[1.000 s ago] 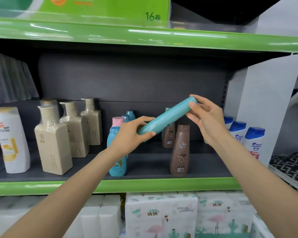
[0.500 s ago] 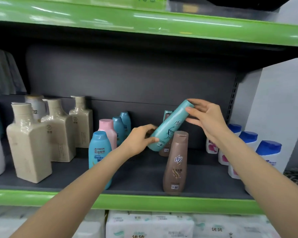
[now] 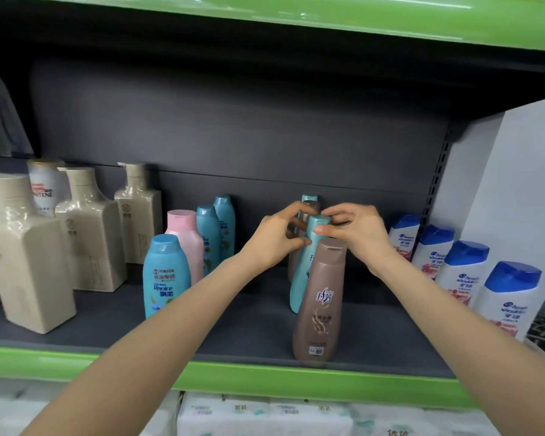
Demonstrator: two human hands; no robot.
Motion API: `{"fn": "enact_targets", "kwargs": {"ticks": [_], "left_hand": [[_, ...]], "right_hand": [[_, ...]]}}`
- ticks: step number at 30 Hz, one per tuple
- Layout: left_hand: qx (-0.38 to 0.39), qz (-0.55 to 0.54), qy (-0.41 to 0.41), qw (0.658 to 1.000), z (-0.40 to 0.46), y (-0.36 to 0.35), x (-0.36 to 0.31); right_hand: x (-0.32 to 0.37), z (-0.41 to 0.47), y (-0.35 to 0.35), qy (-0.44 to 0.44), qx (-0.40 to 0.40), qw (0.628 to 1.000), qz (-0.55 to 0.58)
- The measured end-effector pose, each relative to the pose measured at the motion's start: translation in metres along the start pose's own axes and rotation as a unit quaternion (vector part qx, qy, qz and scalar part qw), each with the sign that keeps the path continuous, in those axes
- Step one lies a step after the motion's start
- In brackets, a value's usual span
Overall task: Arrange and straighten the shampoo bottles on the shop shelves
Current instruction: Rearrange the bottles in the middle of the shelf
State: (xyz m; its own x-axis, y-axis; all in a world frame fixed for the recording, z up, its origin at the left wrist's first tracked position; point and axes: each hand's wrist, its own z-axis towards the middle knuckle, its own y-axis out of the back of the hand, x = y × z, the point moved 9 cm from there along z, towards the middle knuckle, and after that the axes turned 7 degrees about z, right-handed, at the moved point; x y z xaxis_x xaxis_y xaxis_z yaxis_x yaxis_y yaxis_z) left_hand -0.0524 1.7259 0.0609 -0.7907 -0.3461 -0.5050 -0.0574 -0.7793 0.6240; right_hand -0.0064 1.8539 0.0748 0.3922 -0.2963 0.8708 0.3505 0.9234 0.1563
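Note:
A teal shampoo bottle [image 3: 302, 272] stands upright on the dark shelf [image 3: 233, 325], just behind a brown bottle [image 3: 320, 303] at the front edge. My left hand [image 3: 274, 240] and my right hand [image 3: 356, 234] both pinch the teal bottle near its cap. Behind it, another brown bottle and a teal one are partly hidden by my fingers. A row of blue bottles with one pink bottle [image 3: 186, 243] stands to the left, led by a light blue bottle [image 3: 166, 275].
Beige square pump bottles [image 3: 26, 259] fill the left side, with a white bottle [image 3: 43, 187] behind them. White bottles with blue caps [image 3: 463, 275] line the right, next to a white side panel. Tissue packs [image 3: 265, 416] lie on the shelf below the green rim [image 3: 233, 379].
The teal bottle went from lying slanted in the air between my hands to standing upright on the shelf behind the brown bottle. Both hands now meet at its cap. The camera moved closer.

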Motion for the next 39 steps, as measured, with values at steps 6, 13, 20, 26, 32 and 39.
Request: {"fn": "enact_targets", "kwargs": {"ticks": [6,13,20,26,32,39], "left_hand": [[-0.001,-0.016,0.005,1.0,0.003,-0.004,0.006],[0.001,-0.035,0.014,0.999,0.002,-0.003,0.01],[0.003,-0.028,0.018,0.999,0.003,-0.006,0.009],[0.008,-0.029,0.034,0.999,0.002,-0.002,0.01],[-0.096,0.002,0.105,0.99,0.029,0.022,0.026],[0.012,0.058,0.102,0.993,0.068,-0.006,0.042]], "right_hand": [[-0.009,0.002,0.002,-0.025,0.033,0.999,0.016],[-0.015,-0.001,-0.001,-0.033,0.049,0.998,0.027],[-0.016,0.0,0.0,-0.027,0.042,0.998,0.026],[-0.014,0.005,0.006,-0.013,0.047,0.999,-0.014],[-0.025,0.039,0.02,-0.019,-0.008,0.999,-0.044],[-0.054,0.069,0.007,-0.04,0.035,0.994,-0.098]]}}
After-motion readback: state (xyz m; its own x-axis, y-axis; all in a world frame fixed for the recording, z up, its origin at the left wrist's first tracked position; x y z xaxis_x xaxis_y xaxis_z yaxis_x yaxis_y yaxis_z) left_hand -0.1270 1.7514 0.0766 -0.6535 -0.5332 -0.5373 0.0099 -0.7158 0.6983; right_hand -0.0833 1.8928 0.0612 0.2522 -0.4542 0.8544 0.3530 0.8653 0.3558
